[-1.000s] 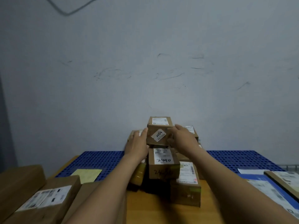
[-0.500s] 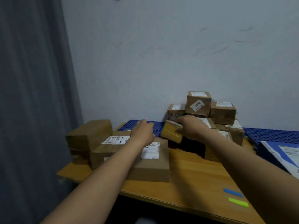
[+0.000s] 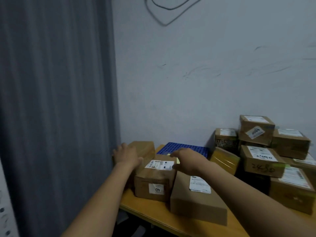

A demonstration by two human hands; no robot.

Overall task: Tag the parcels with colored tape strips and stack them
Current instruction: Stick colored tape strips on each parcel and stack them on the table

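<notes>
Off the stack [image 3: 256, 132] now, my left hand [image 3: 127, 155] and right hand [image 3: 188, 161] reach, fingers [image 3: 173, 154] apart and empty, for the next parcel [image 3: 153, 182].

on the bench [image 3: 145, 213], a labelled parcel [image 3: 153, 183] sits near the left edge, a plain parcel [image 3: 145, 149] behind it, a flat parcel [image 3: 193, 201] just right. stacked parcels [image 3: 261, 158] stand farther right (against the wall [image 3: 188, 82]), a grid mat [image 3: 184, 148] between.
</notes>
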